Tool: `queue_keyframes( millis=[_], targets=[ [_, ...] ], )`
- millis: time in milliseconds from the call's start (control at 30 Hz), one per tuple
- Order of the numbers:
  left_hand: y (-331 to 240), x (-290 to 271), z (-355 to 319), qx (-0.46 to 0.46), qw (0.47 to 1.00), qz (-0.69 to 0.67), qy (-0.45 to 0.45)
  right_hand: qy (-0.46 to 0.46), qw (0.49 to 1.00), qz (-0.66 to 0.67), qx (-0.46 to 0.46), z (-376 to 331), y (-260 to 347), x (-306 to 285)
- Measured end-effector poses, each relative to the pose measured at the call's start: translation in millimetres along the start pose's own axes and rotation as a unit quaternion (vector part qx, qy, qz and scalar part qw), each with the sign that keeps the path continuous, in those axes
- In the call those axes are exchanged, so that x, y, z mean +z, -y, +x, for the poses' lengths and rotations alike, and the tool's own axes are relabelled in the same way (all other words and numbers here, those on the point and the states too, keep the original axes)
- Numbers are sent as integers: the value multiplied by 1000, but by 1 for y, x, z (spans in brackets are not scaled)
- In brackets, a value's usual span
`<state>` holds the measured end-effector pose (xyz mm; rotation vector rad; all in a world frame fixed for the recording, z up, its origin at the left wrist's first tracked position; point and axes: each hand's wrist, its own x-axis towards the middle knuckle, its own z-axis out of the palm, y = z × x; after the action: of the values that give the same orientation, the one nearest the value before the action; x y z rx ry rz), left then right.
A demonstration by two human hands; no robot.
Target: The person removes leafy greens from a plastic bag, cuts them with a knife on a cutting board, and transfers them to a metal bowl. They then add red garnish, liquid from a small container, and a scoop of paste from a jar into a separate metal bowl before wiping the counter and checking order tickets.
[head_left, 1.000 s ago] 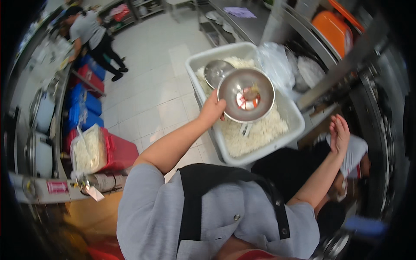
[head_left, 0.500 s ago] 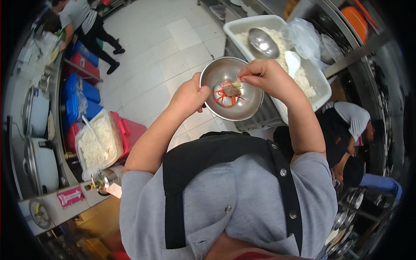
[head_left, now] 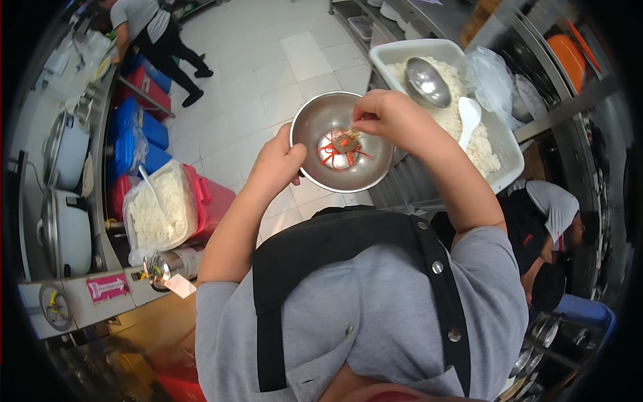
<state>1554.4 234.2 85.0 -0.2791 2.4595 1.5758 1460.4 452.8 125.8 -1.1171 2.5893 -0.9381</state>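
My left hand grips the left side of a round metal bowl, its thumb over the rim and its fingers underneath. On the bowl's bottom lie thin red strips around a brownish lump of food, with a small red piece on top. My right hand reaches over the far right rim, fingers pinched together just above the food. Some pale bits show at its fingertips; whether they are held or lie on the lump is unclear.
To the right stands a white tub of rice with a metal bowl and a white scoop in it. More rice fills a lined container at left. One person stands far left; another bends at right.
The bowl and both hands have shifted slightly left in view. My right hand's fingertips have come in closer to the lump, where a red piece now shows on top.
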Motion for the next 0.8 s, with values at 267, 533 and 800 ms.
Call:
queue_keyframes(
  millis=[267, 533, 800],
  targets=[
    [-52, 72, 28, 26, 998, -27, 51, -142, 989, 26, -9, -72, -59, -57],
    [-115, 162, 45, 70, 993, 64, 72, -134, 989, -68, 11, -145, -127, -96],
    [-149, 210, 61, 84, 970, 167, 154, -12, 943, -305, -133, -159, -177, -103]
  ],
)
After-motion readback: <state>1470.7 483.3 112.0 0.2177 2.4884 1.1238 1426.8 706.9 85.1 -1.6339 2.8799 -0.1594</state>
